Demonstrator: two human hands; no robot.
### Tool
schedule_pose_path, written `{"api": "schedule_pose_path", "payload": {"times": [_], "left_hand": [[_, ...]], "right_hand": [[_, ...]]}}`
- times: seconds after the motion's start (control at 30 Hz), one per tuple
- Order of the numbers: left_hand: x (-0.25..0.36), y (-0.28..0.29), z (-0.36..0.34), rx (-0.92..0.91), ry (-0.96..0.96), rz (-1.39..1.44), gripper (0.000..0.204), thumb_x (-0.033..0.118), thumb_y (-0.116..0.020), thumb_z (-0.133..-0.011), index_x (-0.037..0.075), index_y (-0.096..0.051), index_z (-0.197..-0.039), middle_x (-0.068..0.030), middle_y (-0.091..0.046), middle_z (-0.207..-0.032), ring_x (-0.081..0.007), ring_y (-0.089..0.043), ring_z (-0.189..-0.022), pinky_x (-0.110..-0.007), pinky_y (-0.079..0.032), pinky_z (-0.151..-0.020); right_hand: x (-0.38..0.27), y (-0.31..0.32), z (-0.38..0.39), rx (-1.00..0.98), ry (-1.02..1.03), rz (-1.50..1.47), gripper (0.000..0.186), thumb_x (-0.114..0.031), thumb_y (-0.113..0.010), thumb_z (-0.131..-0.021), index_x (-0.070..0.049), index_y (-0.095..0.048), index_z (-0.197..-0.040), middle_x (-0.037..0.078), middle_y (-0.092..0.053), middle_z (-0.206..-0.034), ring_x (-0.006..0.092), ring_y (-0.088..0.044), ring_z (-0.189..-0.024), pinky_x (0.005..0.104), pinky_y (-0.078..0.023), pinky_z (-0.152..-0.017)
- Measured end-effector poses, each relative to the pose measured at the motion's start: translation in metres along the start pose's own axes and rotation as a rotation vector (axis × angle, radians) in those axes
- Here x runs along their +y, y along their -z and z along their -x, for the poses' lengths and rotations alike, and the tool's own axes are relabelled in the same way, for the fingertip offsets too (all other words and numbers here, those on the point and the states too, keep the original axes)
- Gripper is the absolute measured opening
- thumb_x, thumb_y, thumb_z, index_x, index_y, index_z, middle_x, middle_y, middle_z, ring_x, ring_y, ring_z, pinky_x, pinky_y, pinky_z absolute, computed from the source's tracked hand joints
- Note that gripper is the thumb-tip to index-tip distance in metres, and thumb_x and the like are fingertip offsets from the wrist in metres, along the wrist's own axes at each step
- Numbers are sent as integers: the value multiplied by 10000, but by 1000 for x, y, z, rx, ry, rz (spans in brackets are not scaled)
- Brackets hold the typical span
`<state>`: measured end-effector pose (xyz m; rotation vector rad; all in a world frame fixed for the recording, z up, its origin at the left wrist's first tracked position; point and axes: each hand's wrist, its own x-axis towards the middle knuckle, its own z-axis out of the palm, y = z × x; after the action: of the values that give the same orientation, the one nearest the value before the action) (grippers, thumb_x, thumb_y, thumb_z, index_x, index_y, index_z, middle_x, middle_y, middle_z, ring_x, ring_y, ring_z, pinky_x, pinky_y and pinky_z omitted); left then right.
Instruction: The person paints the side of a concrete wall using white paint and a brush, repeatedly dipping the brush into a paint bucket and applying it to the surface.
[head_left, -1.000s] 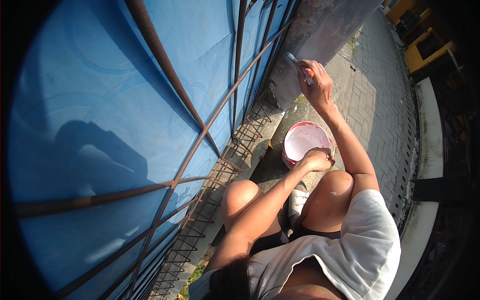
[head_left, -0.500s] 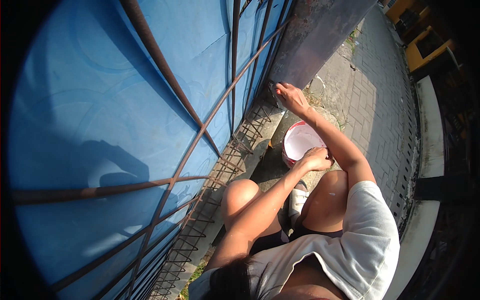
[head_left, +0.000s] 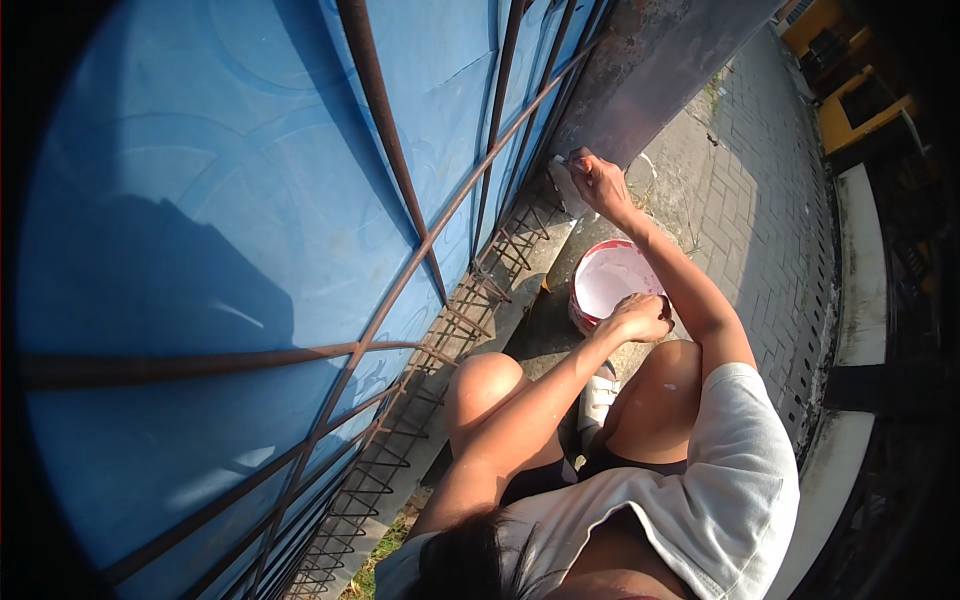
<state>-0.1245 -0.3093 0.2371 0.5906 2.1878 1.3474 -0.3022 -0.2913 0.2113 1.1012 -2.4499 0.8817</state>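
A white bucket with a red-marked rim point(head_left: 578, 290) stands on the ground before my knees, its inside coated with pale pinkish-white paint. My left hand point(head_left: 642, 318) is closed at the bucket's near right rim. What its fingers grip is partly hidden, but they seem wrapped on the rim. My right hand point(head_left: 598, 185) reaches past the bucket to the foot of a grey pillar point(head_left: 640, 95). Its fingers are closed, and a small pale tip shows beside them; the rest of what they hold is hidden. A whitish patch point(head_left: 568, 190) lies on the pillar's base beside that hand.
A blue panel point(head_left: 200, 180) behind rusty bars point(head_left: 385, 125) rises at the left. Bent wire framework point(head_left: 380, 440) runs along its foot. Grey paving point(head_left: 735, 190) extends at the right, bordered by a low white wall point(head_left: 862, 260). My bent knees point(head_left: 490, 385) and sandal point(head_left: 598, 398) are close to the bucket.
My right hand has shifted slightly right and up by the pillar's base, its wrist turned more upright. My left hand stays by the bucket. The view has swung a little left.
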Motion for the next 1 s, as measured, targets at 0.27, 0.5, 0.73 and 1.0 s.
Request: {"api": "schedule_pose_path", "payload": {"times": [0.27, 0.5, 0.73, 1.0], "left_hand": [[-1, -4, -3, 11, -10, 27, 313, 239, -548, -793, 28, -631, -1009, -208, -643, -963, -353, -603, -962, -408, -463, -840], [-7, -7, -7, 39, -6, 2, 321, 276, -553, -816, 36, -641, -1009, -200, -649, -961, -342, -609, -958, -403, -460, -849], [-9, -10, -11, -20, -6, 10, 319, 276, -554, -808, 43, -646, -1006, -195, -652, -940, -343, -615, -930, -392, -468, -823], [-9, -7, -9, -25, 14, 53, 349, 283, -560, -771, -13, -625, -945, -227, -645, -922, -380, -611, -924, -427, -468, -807]], "right_hand": [[23, -14, 3, 0, -233, 60, 127, -124, -568, -851, -46, -477, -893, 234, -512, -644, 446, -532, -669, 455, -409, -545], [18, -28, 9, 170, -196, -25, 100, -86, -570, -840, -53, -497, -899, 231, -512, -643, 453, -528, -681, 458, -415, -554], [20, -24, 13, 131, -119, -65, 100, -64, -557, -833, -58, -514, -923, 228, -545, -672, 439, -554, -704, 444, -441, -587], [34, -16, 27, -123, -239, 45, 89, -114, -544, -852, -52, -492, -891, 230, -531, -673, 454, -536, -715, 458, -417, -575]]}}
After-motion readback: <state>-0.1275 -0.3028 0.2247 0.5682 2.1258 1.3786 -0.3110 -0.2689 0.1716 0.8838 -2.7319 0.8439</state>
